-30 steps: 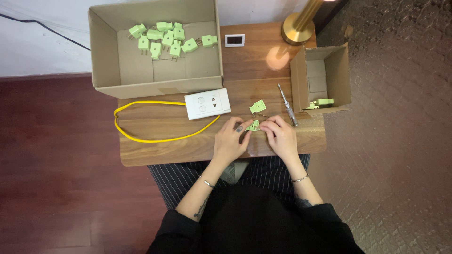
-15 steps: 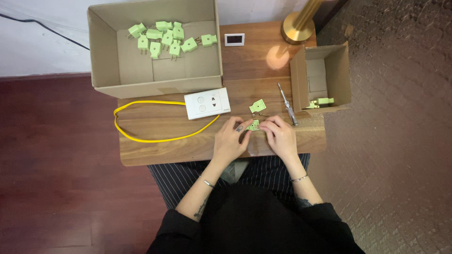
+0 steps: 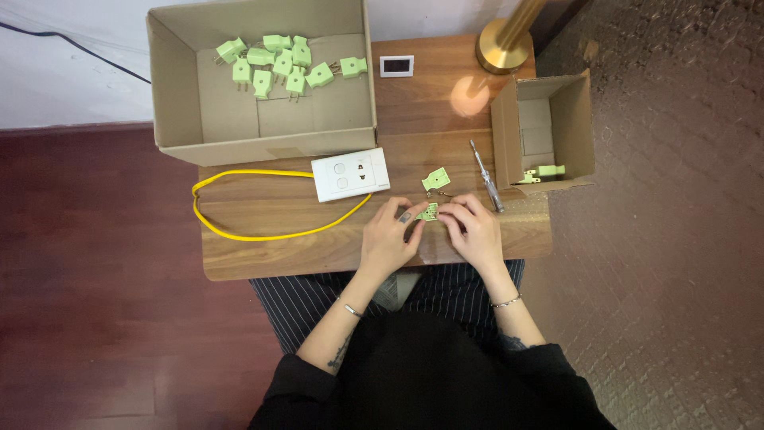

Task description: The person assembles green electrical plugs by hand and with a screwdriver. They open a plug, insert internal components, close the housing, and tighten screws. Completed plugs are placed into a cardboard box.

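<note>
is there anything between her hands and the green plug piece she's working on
Nothing visible. Both the left hand and the right hand already touch the green plug piece from either side. The other green piece and the screwdriver lie on the table beyond, apart from it.

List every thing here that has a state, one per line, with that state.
Left hand: pinching the green plug part.
Right hand: pinching it too.
Green plug part: held between both hands.
Second plug piece: loose on the table.
Screwdriver: lying unused.
Large box: open, holding plugs.
Small box: tipped sideways, open.
</note>
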